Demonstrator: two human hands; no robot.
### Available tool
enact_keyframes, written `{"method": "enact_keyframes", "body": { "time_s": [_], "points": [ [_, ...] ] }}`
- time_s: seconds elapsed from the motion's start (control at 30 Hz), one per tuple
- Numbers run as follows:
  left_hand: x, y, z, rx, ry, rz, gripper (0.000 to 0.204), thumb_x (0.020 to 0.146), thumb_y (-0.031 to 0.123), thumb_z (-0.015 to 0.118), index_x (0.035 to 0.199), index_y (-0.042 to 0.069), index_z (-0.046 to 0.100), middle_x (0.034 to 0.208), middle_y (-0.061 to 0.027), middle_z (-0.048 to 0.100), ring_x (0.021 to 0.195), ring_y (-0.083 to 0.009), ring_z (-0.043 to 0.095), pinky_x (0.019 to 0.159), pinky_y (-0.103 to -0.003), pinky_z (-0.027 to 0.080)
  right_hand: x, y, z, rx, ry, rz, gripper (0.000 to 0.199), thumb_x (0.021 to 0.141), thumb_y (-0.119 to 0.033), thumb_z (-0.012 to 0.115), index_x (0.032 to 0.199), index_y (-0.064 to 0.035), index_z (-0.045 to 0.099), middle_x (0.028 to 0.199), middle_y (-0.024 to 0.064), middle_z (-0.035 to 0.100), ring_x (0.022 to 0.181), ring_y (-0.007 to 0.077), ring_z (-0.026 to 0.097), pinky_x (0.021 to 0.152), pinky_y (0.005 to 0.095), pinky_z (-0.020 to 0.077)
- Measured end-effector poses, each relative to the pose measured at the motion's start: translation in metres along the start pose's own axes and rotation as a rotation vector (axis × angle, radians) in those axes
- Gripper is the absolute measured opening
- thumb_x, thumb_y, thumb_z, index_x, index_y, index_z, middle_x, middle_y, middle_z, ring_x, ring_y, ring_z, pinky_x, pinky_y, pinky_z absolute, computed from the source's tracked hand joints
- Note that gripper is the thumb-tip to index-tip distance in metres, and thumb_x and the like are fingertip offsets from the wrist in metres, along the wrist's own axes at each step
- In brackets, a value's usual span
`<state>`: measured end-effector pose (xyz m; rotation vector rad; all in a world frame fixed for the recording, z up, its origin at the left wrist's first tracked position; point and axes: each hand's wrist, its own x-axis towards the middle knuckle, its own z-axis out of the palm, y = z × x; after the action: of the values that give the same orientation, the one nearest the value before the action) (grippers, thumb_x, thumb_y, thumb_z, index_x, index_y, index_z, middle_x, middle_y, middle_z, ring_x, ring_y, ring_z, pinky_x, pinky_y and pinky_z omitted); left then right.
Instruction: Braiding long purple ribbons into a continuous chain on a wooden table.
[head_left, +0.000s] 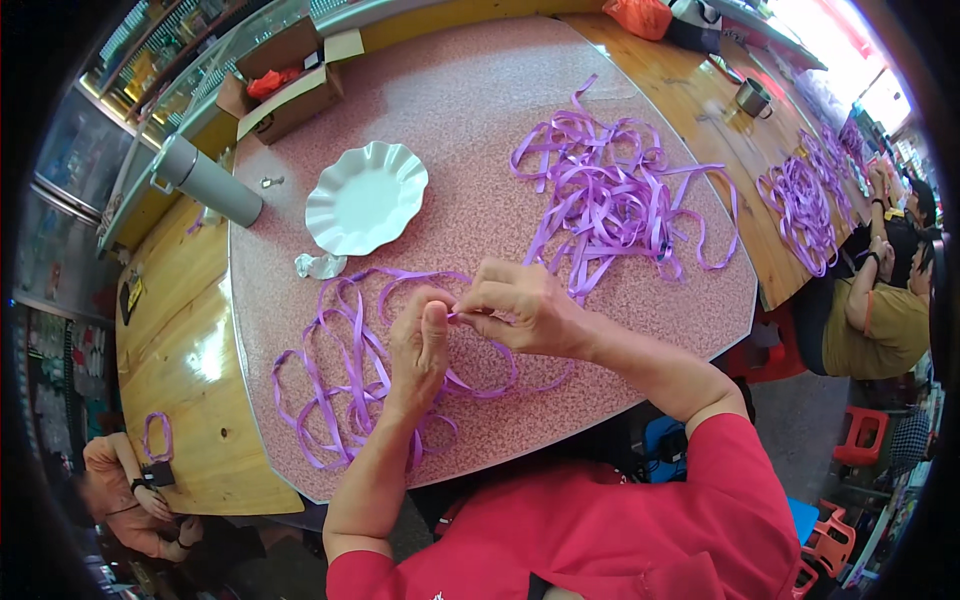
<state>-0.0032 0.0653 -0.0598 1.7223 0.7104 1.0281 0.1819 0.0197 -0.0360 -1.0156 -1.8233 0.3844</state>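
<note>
My left hand (420,345) and my right hand (520,310) meet over the pink speckled table (470,110), both pinching the same purple ribbon strip (345,370). That strip runs down into loose loops lying at the table's near left. A larger tangled heap of purple ribbon (615,195) lies just beyond my right hand, toward the right side of the table.
A white scalloped plate (365,197) sits behind my hands, a crumpled clear wrapper (320,265) beside it. A grey flask (205,180) and an open cardboard box (290,85) lie far left. Other people sit at the wooden tables with more ribbon (800,205).
</note>
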Motion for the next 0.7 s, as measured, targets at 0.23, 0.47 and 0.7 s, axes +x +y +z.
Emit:
{"method": "enact_keyframes", "body": {
  "time_s": [0.23, 0.47, 0.7],
  "points": [
    [0.001, 0.006, 0.0, 0.074, -0.073, -0.106, 0.034, 0.106, 0.026, 0.045, 0.083, 0.003, 0.055, 0.071, -0.0021, 0.051, 0.065, -0.0097, 0.046, 0.059, -0.027, 0.038, 0.0, 0.002, -0.003, 0.033, 0.013, 0.039, 0.014, 0.081, -0.008, 0.073, 0.094, -0.0056, 0.069, 0.081, 0.0095, 0.06, 0.068, 0.0249, 0.062, 0.059, 0.0361, 0.0486],
    [0.004, 0.012, 0.001, -0.141, -0.118, -0.14, 0.022, 0.106, 0.025, 0.045, 0.098, 0.006, 0.052, 0.085, 0.0, 0.052, 0.074, -0.0084, 0.044, 0.069, -0.024, 0.04, 0.002, -0.001, -0.008, 0.543, -0.031, 0.433, 0.018, 0.091, -0.007, 0.068, 0.108, -0.0009, 0.069, 0.089, 0.0009, 0.065, 0.08, 0.0057, 0.059, 0.066, 0.0221, 0.0463],
    [0.005, 0.018, -0.009, -0.399, -0.233, -0.301, 0.01, 0.1, 0.015, 0.058, 0.104, 0.007, 0.054, 0.096, -0.0024, 0.06, 0.084, -0.0085, 0.05, 0.079, -0.022, 0.041, 0.004, 0.012, -0.011, 0.702, 0.064, 0.636, 0.02, 0.091, -0.013, 0.07, 0.105, 0.0011, 0.068, 0.093, 0.0045, 0.07, 0.085, 0.0085, 0.063, 0.075, 0.0224, 0.0514]
  ]
}}
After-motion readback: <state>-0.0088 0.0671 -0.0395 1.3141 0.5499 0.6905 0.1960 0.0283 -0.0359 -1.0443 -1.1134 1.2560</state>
